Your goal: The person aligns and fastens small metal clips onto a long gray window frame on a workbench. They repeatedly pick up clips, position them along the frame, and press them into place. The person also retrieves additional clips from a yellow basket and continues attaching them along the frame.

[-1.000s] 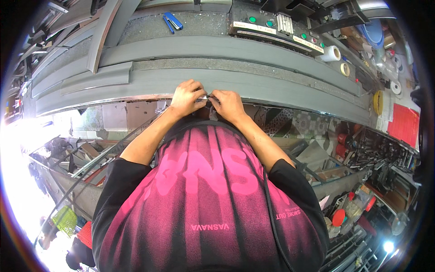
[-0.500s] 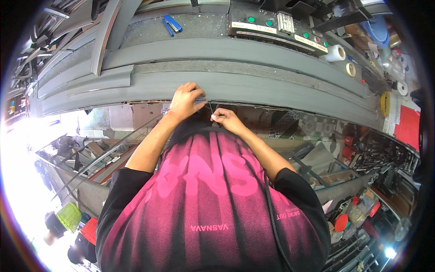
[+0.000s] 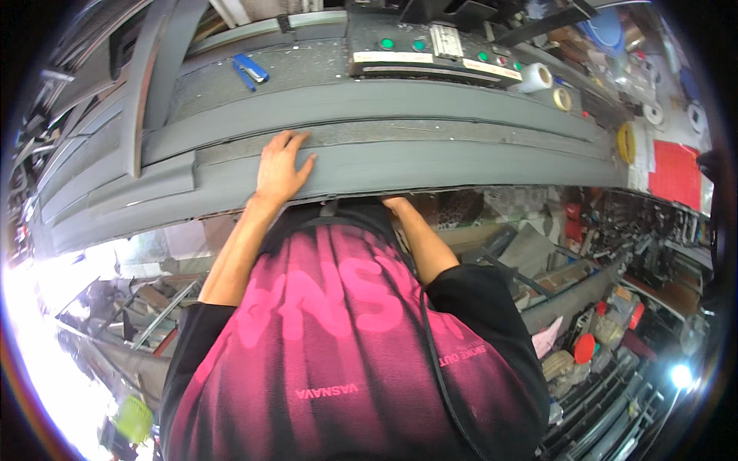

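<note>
My left hand (image 3: 281,169) lies on the long grey strip (image 3: 369,170) along the bench's near side, fingers stretched and thumb apart, with nothing in it. Its fingertips reach the dark gap behind that strip. Only the back part of my right hand (image 3: 393,203) shows, low against the bench's front edge. The edge hides its fingers, so whatever they hold or touch is out of sight. A thin, pale, wire-like piece (image 3: 415,127) rests in the gap between the near strip and a second grey strip (image 3: 369,100) behind it.
A blue stapler (image 3: 250,71) lies at the back left of the bench. Behind stands a control box (image 3: 438,67) with green buttons. A white roll (image 3: 536,77) and a tape roll (image 3: 562,99) sit right of it. Long grey profiles (image 3: 146,84) cross the left side.
My hands have separated. The left has flattened onto the strip, and the right has gone down below the bench edge. The thin piece between them is gone from there; the view has shifted.
</note>
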{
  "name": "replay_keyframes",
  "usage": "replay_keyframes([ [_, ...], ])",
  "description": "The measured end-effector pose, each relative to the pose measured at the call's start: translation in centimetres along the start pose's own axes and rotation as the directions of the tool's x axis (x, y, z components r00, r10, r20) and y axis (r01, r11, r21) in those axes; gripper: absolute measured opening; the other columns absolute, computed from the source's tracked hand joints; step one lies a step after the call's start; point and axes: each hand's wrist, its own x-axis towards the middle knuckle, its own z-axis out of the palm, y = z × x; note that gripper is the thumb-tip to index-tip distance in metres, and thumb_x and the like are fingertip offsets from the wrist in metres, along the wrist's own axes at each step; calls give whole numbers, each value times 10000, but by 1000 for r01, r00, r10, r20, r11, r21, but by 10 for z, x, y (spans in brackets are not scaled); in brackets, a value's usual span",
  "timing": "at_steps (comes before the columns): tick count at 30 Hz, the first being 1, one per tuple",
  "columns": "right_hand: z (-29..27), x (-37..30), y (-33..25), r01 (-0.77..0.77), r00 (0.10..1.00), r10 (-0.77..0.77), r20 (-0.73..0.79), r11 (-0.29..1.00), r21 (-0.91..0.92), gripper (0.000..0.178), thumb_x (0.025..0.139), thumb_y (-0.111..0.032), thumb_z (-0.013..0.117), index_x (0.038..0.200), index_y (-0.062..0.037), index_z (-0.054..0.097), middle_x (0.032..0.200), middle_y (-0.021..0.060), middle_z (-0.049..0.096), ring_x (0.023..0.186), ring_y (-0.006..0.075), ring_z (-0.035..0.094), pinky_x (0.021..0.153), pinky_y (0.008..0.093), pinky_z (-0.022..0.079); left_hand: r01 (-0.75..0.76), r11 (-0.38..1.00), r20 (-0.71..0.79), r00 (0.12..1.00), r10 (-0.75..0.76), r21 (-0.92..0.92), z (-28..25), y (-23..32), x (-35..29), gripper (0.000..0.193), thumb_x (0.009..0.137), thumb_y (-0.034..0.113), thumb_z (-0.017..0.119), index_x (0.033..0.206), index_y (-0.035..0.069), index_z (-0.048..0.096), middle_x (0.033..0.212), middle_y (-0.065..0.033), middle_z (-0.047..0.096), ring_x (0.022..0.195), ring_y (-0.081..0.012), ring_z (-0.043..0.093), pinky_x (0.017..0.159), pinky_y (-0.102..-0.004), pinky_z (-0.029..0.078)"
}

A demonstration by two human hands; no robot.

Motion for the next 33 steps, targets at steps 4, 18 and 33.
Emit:
replay_keyframes([
  [4,-19,-17,29,124,937,-295,-184,778,-616,579,1002,-545,787,1310,-56,811,1120,174,806,938,364,748,793,480,592,-61,995,203,978,45,73,1,-6,3,374,970,278,833,1284,84,774,1241,-118,695,1262,-349,639,1058,-552,516],
  [18,-171,-160,-283,187,981,-140,137,883,-431,353,1040,-357,801,947,-16,783,725,70,733,699,193,699,727,366,571,33,967,314,948,50,-254,-16,-16,45,181,959,188,845,1047,32,821,1028,-173,817,995,-399,776,902,-500,601],
  [33,-75,-37,-359,582,795,-449,409,755,-303,173,926,-153,875,1050,-35,849,1002,135,811,916,273,762,826,411,592,-127,970,271,945,182,-209,-19,-22,51,155,950,211,835,1020,72,841,1030,-109,795,1072,-368,717,948,-510,572],
])
